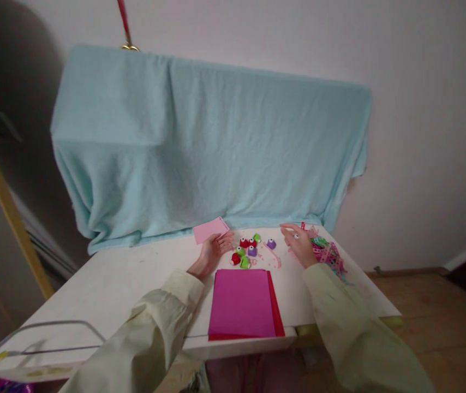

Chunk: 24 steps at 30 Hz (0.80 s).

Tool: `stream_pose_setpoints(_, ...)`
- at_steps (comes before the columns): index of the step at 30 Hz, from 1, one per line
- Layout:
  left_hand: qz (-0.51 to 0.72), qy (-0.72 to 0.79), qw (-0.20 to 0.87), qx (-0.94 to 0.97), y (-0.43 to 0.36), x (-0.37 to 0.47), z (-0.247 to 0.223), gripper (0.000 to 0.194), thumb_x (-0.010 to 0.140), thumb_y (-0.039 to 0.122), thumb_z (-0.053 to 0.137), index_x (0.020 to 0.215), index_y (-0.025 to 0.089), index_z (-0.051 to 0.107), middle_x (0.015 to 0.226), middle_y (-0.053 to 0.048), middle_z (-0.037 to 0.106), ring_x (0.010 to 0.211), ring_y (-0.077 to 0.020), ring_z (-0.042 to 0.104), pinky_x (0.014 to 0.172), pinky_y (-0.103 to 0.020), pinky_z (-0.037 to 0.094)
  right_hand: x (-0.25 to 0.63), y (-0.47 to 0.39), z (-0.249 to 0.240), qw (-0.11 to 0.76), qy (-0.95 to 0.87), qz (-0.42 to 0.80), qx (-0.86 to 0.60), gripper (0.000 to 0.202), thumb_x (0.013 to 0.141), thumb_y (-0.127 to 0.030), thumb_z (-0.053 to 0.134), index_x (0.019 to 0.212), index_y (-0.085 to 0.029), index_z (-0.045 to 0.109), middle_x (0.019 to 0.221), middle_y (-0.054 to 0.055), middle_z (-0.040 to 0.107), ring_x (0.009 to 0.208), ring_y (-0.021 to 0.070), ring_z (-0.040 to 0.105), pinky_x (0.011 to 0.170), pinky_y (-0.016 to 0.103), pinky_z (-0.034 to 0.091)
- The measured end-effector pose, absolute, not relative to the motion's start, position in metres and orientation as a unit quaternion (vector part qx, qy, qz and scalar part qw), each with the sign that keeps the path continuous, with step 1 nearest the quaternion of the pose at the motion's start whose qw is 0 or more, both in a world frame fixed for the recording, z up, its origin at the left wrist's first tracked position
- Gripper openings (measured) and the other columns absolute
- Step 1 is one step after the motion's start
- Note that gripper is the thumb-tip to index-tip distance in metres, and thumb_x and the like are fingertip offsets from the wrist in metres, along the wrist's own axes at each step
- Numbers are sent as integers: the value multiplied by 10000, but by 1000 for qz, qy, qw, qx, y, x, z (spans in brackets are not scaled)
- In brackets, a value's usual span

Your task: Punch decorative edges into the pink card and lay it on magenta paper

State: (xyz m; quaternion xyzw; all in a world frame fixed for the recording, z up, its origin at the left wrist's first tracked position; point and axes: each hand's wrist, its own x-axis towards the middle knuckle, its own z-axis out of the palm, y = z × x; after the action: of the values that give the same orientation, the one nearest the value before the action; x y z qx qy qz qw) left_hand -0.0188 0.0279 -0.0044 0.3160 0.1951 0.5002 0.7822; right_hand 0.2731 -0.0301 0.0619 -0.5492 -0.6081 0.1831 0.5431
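My left hand (215, 249) is open, palm partly turned up and fingers spread, beside a pink card (209, 229). To its right lies a loose group of small pieces with white, eye-like spots: a red piece (236, 259), a green piece (245, 262) and a purple piece (252, 251) among them. Another purple piece (271, 244) sits apart, nearer my right hand (302, 246). That hand is curved, with fingers and thumb apart. A small white-spotted thing (297, 236) shows between them; whether it is touched is unclear. A thin pink strip (274, 256) lies between my hands.
Magenta and red sheets (241, 303) are stacked at the front edge of the white table (135, 273). A tangle of colourful ribbons (331, 256) lies right of my right hand. Pale blue cloth (216, 142) drapes behind. A bent grey metal bar (53, 323) is at front left.
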Motion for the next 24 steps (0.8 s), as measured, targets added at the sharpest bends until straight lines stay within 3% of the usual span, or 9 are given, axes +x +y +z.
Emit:
stream_pose_setpoints(3,500,199,781,318,30,-17,-8,317,889,211,429,1027,23,644,833,-125,690,710,-197,665,764,-345,545,264,-29,72,553,-622,126,-540,384,854,-474,504,764,-144,680,535,3,547,517,147,502,512,250,373)
stream_pose_setpoints(10,506,217,772,317,33,-15,-11,303,925,251,435,949,45,655,775,-96,670,667,-165,649,719,-307,545,222,-10,59,540,-664,38,-516,336,905,-384,481,670,-185,617,621,7,621,593,148,568,650,252,402)
stream_pose_setpoints(16,508,237,764,320,33,-13,-7,316,938,227,406,862,55,661,721,-87,656,624,-144,638,684,-279,542,205,1,14,537,-660,86,-518,369,916,-389,467,621,-191,568,555,-15,573,539,136,529,582,232,377)
stream_pose_setpoints(24,504,253,769,301,31,-14,-7,266,911,223,456,881,61,665,726,-85,663,662,-169,653,709,-299,546,209,6,3,561,-612,139,-540,416,901,-452,454,646,-172,625,525,-11,566,528,147,502,540,239,354)
